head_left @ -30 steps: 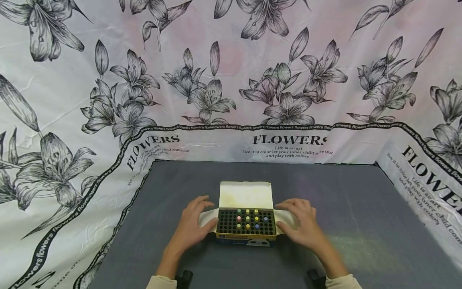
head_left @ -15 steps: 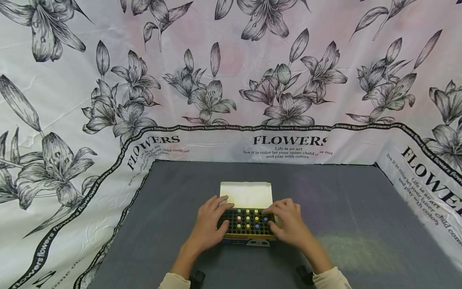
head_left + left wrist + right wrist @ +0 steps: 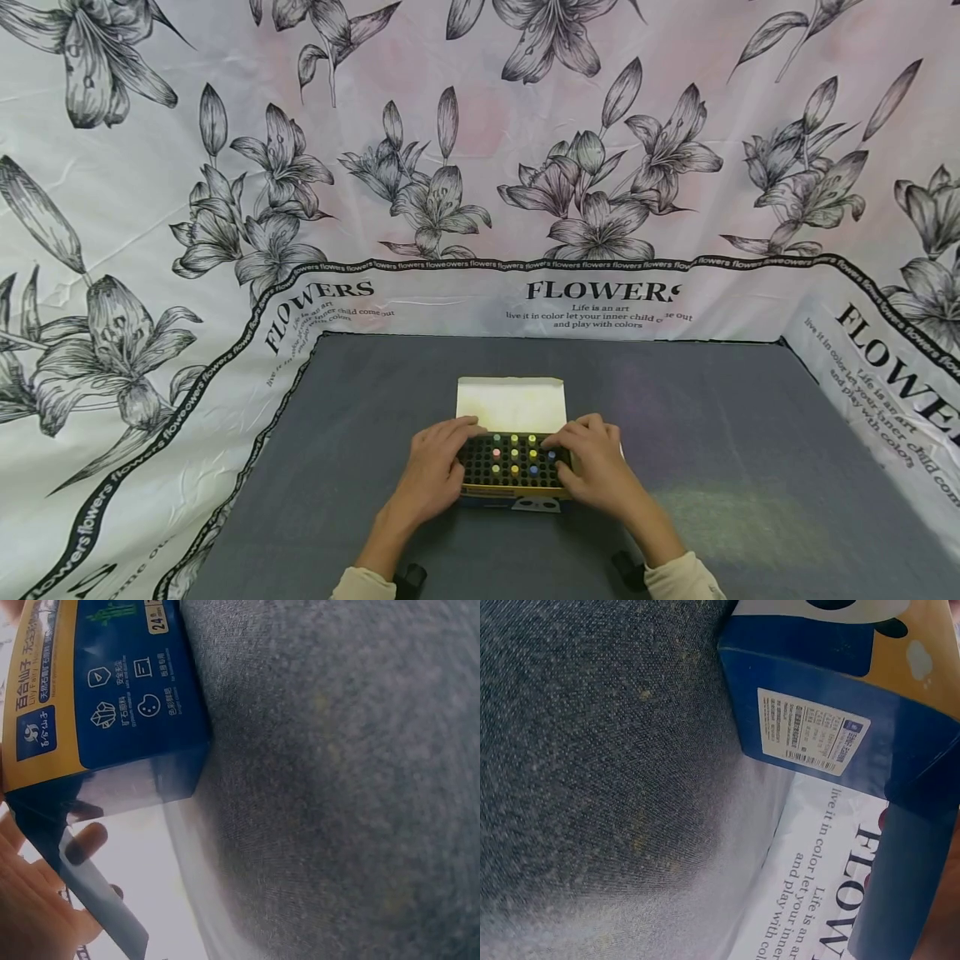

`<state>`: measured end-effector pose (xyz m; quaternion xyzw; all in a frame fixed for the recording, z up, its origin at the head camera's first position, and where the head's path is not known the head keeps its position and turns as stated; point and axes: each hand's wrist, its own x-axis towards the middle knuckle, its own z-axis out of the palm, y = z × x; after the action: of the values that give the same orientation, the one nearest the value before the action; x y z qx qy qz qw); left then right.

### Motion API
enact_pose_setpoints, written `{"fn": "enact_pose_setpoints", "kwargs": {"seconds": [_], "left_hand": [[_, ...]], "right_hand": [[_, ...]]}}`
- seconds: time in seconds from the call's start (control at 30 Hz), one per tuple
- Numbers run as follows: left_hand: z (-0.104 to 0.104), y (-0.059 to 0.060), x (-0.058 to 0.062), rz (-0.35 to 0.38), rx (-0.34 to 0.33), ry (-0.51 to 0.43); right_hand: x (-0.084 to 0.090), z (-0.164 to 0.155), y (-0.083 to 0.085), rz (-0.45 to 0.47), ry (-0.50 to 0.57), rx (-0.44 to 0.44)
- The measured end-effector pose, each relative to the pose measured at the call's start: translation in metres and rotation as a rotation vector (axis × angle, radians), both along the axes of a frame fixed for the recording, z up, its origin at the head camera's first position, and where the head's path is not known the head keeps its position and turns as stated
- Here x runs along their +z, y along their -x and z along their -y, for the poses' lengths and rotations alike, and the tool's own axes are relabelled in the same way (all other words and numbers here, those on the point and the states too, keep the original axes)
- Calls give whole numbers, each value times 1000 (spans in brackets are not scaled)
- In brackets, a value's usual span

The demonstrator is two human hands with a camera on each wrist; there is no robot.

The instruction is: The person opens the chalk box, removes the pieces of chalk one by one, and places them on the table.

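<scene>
A blue-and-yellow cardboard box [image 3: 480,503] with a panda print stands on the table. Its white lid [image 3: 512,404] is raised at the back. Inside, a black tray of round holes [image 3: 474,471] has several coloured chalk sticks [image 3: 515,454] upright in it. My left hand [image 3: 431,467] lies over the left end, fingers reaching to the back edge, thumb near the front corner. My right hand [image 3: 600,462] spans the right end likewise, close to a blue stick [image 3: 552,456]. In the wrist views, blue-backed side flaps [image 3: 109,889] [image 3: 907,877] stick outward beside the fingers.
A dark grey table [image 3: 390,375] surrounds the box. White flower-printed cloth [image 3: 600,308] rises behind it and at both sides. Pale sleeves [image 3: 363,583] and dark wrist straps [image 3: 628,571] show at the bottom of the head view.
Both hands have moved inward from the side flaps to over the ends of the chalk tray. The left thumb has since drawn back a little to the left. The box stays in place.
</scene>
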<state>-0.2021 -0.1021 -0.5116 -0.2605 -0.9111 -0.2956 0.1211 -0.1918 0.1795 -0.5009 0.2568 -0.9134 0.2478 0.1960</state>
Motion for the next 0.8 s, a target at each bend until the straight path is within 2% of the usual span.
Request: {"fn": "enact_pose_setpoints", "kwargs": {"seconds": [0.47, 0.8], "left_hand": [[12, -1, 0, -24, 37, -7], [16, -2, -1, -10, 55, -11]], "right_hand": [[-1, 7, 1, 36, 19, 23], [-3, 13, 2, 30, 17, 30]]}}
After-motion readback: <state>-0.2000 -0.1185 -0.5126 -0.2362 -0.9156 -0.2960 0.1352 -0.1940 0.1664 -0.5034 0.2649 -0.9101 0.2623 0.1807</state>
